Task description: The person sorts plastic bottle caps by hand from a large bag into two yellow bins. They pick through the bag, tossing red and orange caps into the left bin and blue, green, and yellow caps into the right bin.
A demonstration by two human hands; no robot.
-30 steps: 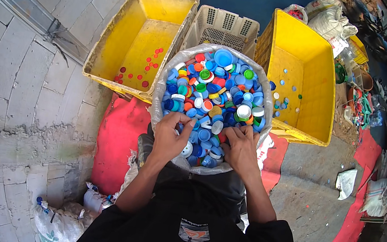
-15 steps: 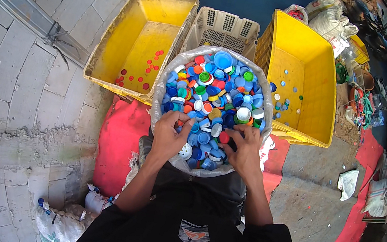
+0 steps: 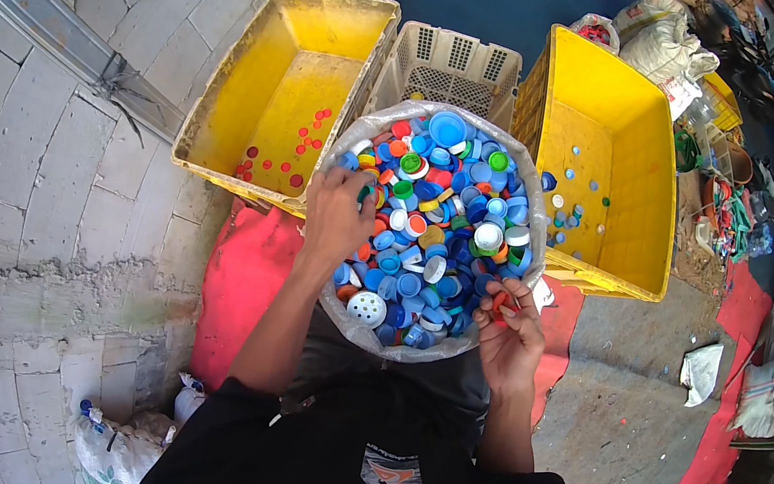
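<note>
Both hands have shifted since a second ago: the left hand [image 3: 335, 219] has slid forward from the near rim onto the left part of the heap, and the right hand [image 3: 509, 337] has drawn back to the near right rim. That heap is a mound of plastic bottle caps [image 3: 435, 224], mostly blue with red, orange, green and white among them, filling a round sack [image 3: 363, 331] with a rolled grey rim that stands right in front of the person. Left hand lies palm down, fingers spread over the caps near an orange and green cluster; whether it grips any I cannot tell. Right hand is curled shut on red caps [image 3: 502, 304] just at the sack's edge. Beyond the sack, touching it or nearly so, stand three bins: a yellow crate on the left [image 3: 226, 105] with a few red caps on its floor, a beige slotted basket [image 3: 451, 60] in the middle, and a yellow crate on the right [image 3: 649, 182] with scattered blue and white caps. Paved ground lies open to the left; red cloth [image 3: 243, 290] spreads under the sack
</note>
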